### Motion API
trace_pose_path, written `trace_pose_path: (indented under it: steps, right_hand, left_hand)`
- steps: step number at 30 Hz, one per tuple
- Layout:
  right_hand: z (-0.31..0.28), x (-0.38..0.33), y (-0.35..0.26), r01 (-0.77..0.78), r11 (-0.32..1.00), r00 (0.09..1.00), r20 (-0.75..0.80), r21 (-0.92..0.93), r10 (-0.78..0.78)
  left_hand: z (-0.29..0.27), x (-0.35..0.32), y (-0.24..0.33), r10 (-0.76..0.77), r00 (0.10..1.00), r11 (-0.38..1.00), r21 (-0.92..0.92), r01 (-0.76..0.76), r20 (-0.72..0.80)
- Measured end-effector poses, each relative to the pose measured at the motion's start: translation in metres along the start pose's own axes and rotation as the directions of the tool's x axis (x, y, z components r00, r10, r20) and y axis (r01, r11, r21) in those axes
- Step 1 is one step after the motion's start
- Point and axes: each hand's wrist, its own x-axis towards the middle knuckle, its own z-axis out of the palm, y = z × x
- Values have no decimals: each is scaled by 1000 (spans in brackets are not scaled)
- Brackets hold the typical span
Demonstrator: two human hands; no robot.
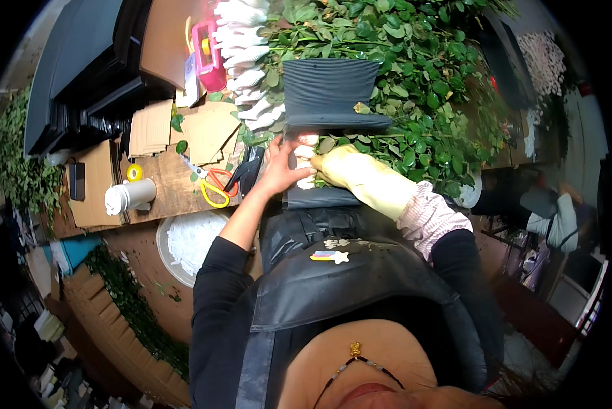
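A short row of pale flower heads (306,151), probably roses, lies on a dark corrugated sheet (330,85) at the bench's front edge. My bare left hand (279,167) rests at the row's left side, thumb and fingers apart, touching the flowers. From the right comes my right hand (340,165) in a yellow glove. Its fingertips are drawn together against the flower heads; what they pinch is hidden. Leafy green stems (415,88) extend behind and to the right of the sheet.
Left of my hands lie scissors (214,187) with red and yellow handles and cardboard pieces (207,129). White net-wrapped flower buds (241,51) line up beside a pink tape dispenser (209,58). A white bottle (132,196) stands farther left. Below the bench edge is a tub (166,255).
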Motion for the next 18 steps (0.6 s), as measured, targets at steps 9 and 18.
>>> trace_pose_path:
  steps: [9, 18]
  right_hand:
    - [24, 17, 19, -121, 992, 933, -345, -47, 98]
    - [27, 9, 14, -118, 993, 943, -313, 8, 115]
  left_hand:
    - [14, -9, -7, 61, 991, 998, 2, -61, -116]
    - [21, 5, -4, -82, 980, 989, -134, 58, -183]
